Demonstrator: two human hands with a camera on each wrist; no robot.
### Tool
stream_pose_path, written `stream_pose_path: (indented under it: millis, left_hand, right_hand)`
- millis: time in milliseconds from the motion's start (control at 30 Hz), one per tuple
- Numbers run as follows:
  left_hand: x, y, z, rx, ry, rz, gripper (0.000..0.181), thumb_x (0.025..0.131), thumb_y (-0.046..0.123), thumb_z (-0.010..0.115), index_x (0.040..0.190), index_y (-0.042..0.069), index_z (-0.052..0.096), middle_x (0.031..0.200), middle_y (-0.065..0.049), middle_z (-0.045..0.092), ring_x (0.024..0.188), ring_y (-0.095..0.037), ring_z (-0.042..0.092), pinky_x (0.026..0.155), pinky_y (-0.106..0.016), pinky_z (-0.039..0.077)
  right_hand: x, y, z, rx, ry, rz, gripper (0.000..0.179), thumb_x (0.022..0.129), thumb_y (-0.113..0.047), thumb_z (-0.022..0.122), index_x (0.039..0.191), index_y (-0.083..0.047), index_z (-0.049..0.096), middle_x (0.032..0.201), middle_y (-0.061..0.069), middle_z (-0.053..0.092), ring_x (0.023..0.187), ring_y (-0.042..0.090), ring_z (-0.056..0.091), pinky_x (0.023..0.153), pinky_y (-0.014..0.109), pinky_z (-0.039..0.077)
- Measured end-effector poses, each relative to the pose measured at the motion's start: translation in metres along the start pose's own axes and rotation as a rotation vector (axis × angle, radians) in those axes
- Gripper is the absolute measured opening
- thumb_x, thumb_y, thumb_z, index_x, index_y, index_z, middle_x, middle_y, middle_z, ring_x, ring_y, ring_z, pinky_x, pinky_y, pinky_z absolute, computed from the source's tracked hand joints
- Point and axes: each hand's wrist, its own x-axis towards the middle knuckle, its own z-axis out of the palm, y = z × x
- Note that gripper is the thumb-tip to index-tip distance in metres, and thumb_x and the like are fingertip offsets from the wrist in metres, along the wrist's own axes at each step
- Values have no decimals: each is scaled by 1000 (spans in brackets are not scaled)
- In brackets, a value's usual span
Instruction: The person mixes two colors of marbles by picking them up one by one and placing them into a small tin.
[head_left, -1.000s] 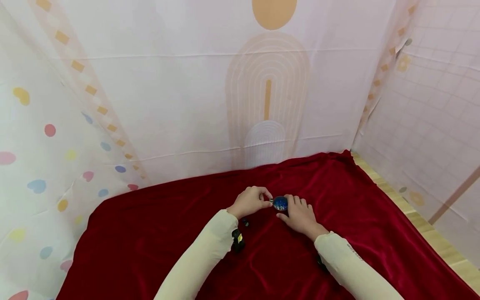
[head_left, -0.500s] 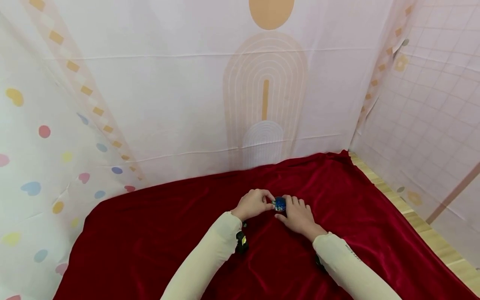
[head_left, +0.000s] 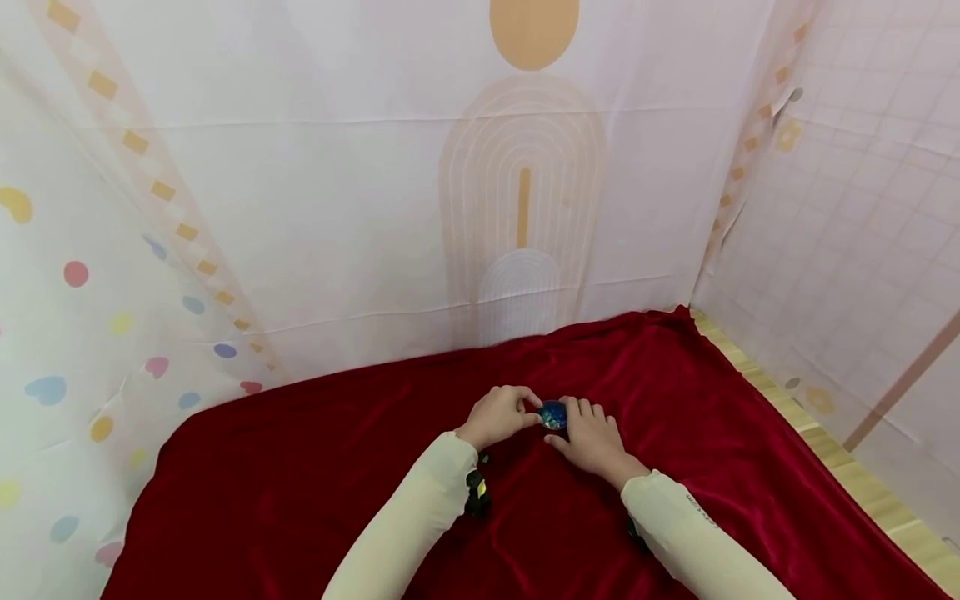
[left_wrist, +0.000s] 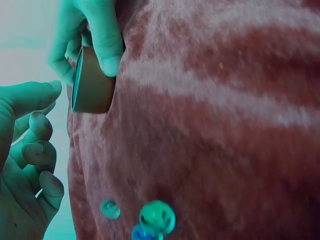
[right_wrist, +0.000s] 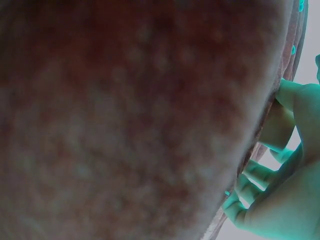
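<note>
A small round tin [head_left: 552,415] stands on the red cloth, its top showing blue with pale glinting spots. In the left wrist view the tin [left_wrist: 95,82] shows a smooth brownish side wall. My right hand [head_left: 594,437] grips it from the right, thumb on the near side and fingers on the far side. At the tin's left rim is my left hand [head_left: 501,415], thumb and index fingertips close together and other fingers curled in; I cannot tell whether anything is between the tips. Glass marbles, one green [left_wrist: 157,217] and one blue [left_wrist: 143,233], lie on the cloth.
Another small clear marble [left_wrist: 110,209] lies beside those two. Red velvet cloth [head_left: 337,500] covers the table, with a pale wooden edge [head_left: 817,433] bare at the right. A patterned curtain [head_left: 360,225] rises behind. A dark device [head_left: 477,493] is strapped at my left wrist.
One second ago my left fingertips pinched a small glinting marble just left of the tin; now they are at its rim and no marble shows there. My right hand keeps its grip.
</note>
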Motion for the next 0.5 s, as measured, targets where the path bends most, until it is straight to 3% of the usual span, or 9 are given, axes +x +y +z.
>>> stream_pose_path:
  millis: [500]
  left_hand:
    - [-27,-32,-25,19,19,-84,21,89,23,68,107,13,71,67,1,58,57,-12,51,54,-26,43]
  right_hand:
    - [-1,1,-3,50,-33,9,66,90,-41,66,139,-6,40,132,19,51,121,38,45,95,55,39]
